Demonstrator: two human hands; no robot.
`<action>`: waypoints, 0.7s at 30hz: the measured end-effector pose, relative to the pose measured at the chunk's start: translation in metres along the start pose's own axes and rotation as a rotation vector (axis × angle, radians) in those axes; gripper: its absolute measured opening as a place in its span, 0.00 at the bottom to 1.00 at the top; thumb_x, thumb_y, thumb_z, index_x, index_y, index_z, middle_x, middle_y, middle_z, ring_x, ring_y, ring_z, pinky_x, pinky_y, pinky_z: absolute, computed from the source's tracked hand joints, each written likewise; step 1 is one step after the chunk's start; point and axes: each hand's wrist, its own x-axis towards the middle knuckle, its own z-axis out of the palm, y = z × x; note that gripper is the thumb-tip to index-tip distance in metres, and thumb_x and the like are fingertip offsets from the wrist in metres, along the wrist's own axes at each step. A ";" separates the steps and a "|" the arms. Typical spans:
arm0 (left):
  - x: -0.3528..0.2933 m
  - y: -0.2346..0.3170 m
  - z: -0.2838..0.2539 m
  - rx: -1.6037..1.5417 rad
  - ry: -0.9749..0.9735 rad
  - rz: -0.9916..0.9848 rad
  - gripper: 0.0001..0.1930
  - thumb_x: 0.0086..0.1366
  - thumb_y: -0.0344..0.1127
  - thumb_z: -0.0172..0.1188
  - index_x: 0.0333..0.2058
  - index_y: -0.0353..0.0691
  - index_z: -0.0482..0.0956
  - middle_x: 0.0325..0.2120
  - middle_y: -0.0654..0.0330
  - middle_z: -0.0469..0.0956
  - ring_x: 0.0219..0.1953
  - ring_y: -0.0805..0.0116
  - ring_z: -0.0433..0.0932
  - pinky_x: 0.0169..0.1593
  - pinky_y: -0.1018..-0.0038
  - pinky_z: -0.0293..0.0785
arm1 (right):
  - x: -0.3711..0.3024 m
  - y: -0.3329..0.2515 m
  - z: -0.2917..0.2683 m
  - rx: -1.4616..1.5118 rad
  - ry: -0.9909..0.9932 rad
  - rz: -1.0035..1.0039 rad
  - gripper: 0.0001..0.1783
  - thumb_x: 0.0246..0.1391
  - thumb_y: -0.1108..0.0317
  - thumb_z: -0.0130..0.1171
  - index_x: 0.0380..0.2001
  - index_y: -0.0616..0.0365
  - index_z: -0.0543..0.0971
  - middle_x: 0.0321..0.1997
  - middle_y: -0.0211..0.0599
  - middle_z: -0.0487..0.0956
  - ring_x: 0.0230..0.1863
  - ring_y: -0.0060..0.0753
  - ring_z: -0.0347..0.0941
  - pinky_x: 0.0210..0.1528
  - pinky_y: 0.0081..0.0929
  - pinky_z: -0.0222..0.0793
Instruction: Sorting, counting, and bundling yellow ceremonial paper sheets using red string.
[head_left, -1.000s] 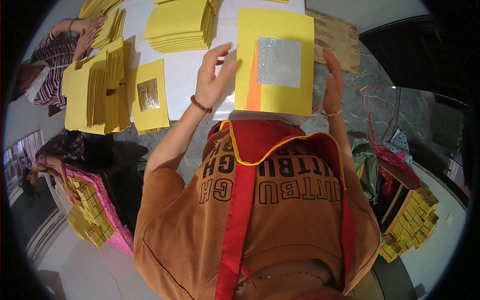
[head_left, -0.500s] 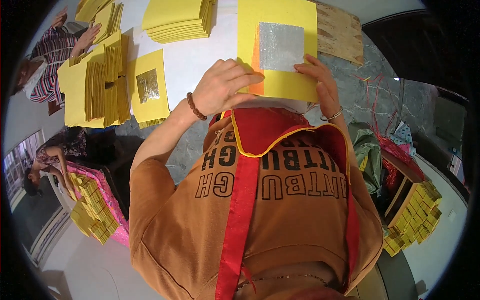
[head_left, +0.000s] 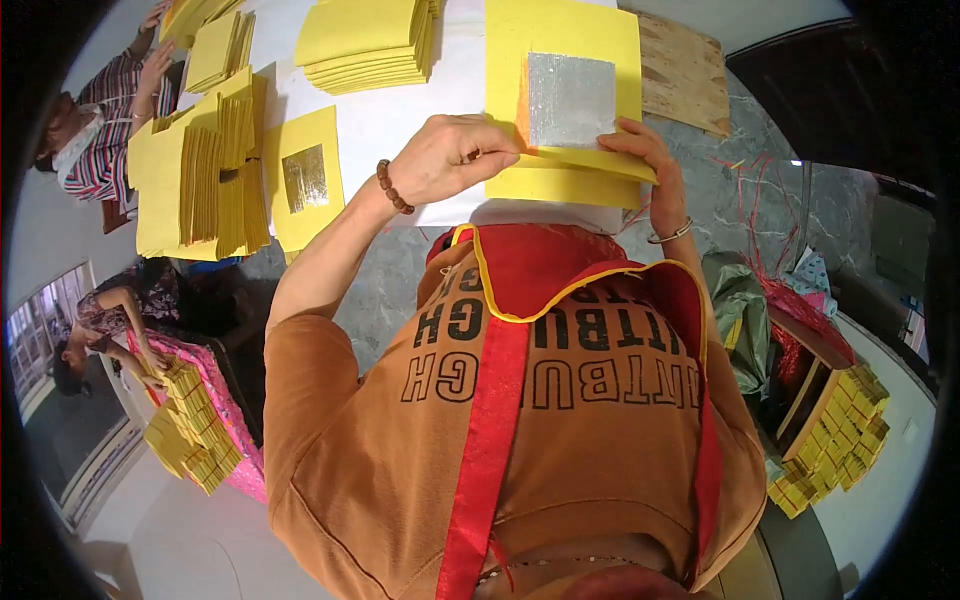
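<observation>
A sheet of yellow joss paper [head_left: 505, 90] with a silver foil square [head_left: 572, 100] and an orange strip along the square's left side lies at the table's near edge. My left hand [head_left: 450, 160] pinches its near edge at the left, thumb and forefinger closed on it. At the right end of that edge, my right hand [head_left: 652, 170] grips the paper between thumb and fingers. The near edge is raised and bent back toward the foil, with more yellow paper showing beneath it. Left of my left hand lies another foil-marked sheet [head_left: 325, 150] on a pile.
Yellow paper stacks [head_left: 365, 45] stand at the far side, and folded bundles [head_left: 200, 190] at the left. Two other people sit on the left, one in a striped top [head_left: 105, 140]. A wooden board [head_left: 685, 75] lies right of the sheet; yellow packets [head_left: 835, 435] are piled at lower right.
The sheet's near edge, flat before, is now lifted and bent away from me. My left hand has turned and closed into a pinch; my right hand has closed on the edge.
</observation>
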 end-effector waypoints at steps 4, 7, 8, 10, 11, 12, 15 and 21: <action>-0.001 -0.004 0.001 -0.115 -0.036 -0.154 0.07 0.56 0.33 0.58 0.28 0.35 0.78 0.21 0.62 0.76 0.23 0.75 0.73 0.28 0.79 0.68 | -0.001 -0.002 0.001 0.060 0.026 -0.018 0.43 0.54 0.36 0.18 0.40 0.59 0.76 0.46 0.37 0.75 0.58 0.39 0.58 0.60 0.36 0.49; 0.002 -0.006 0.000 -0.172 -0.065 -0.254 0.07 0.55 0.33 0.57 0.27 0.35 0.78 0.20 0.63 0.76 0.23 0.77 0.72 0.28 0.80 0.68 | 0.000 -0.003 0.002 0.044 0.034 -0.025 0.44 0.54 0.34 0.19 0.40 0.59 0.76 0.46 0.37 0.75 0.58 0.38 0.58 0.59 0.36 0.50; 0.003 -0.006 0.000 -0.173 -0.065 -0.256 0.07 0.55 0.33 0.57 0.27 0.35 0.78 0.20 0.63 0.76 0.23 0.77 0.72 0.28 0.80 0.68 | -0.001 -0.002 0.001 0.045 0.032 -0.024 0.44 0.54 0.34 0.19 0.40 0.59 0.76 0.46 0.37 0.75 0.58 0.38 0.58 0.59 0.36 0.50; 0.005 -0.006 -0.002 -0.222 -0.106 -0.284 0.07 0.55 0.32 0.56 0.27 0.35 0.78 0.19 0.64 0.76 0.23 0.79 0.70 0.27 0.81 0.67 | -0.001 0.001 0.000 -0.016 0.013 0.004 0.46 0.52 0.32 0.19 0.41 0.60 0.75 0.45 0.38 0.75 0.59 0.37 0.58 0.60 0.35 0.50; 0.005 -0.007 -0.002 -0.223 -0.105 -0.285 0.07 0.55 0.32 0.56 0.27 0.35 0.78 0.19 0.64 0.76 0.23 0.79 0.70 0.27 0.81 0.67 | 0.000 0.002 0.000 -0.015 0.012 0.004 0.46 0.52 0.32 0.19 0.41 0.60 0.75 0.45 0.38 0.75 0.59 0.37 0.58 0.60 0.35 0.50; 0.005 -0.009 -0.001 -0.241 -0.098 -0.261 0.07 0.55 0.33 0.55 0.27 0.35 0.78 0.17 0.64 0.75 0.21 0.80 0.69 0.26 0.81 0.65 | 0.000 0.003 0.001 0.044 0.026 -0.013 0.43 0.53 0.34 0.22 0.41 0.60 0.75 0.45 0.38 0.75 0.58 0.37 0.58 0.59 0.35 0.51; 0.006 -0.010 -0.002 -0.281 -0.111 -0.255 0.08 0.55 0.33 0.54 0.27 0.36 0.78 0.16 0.66 0.73 0.20 0.81 0.67 0.25 0.81 0.64 | 0.000 0.004 0.001 0.108 0.039 -0.056 0.38 0.54 0.38 0.28 0.41 0.60 0.75 0.45 0.38 0.75 0.58 0.37 0.59 0.60 0.34 0.51; 0.007 -0.017 -0.002 -0.421 -0.149 -0.330 0.07 0.57 0.30 0.54 0.28 0.32 0.77 0.20 0.68 0.74 0.24 0.83 0.68 0.30 0.84 0.65 | 0.001 -0.005 -0.002 0.068 0.035 -0.014 0.32 0.49 0.39 0.42 0.40 0.56 0.76 0.44 0.34 0.76 0.57 0.39 0.62 0.58 0.36 0.52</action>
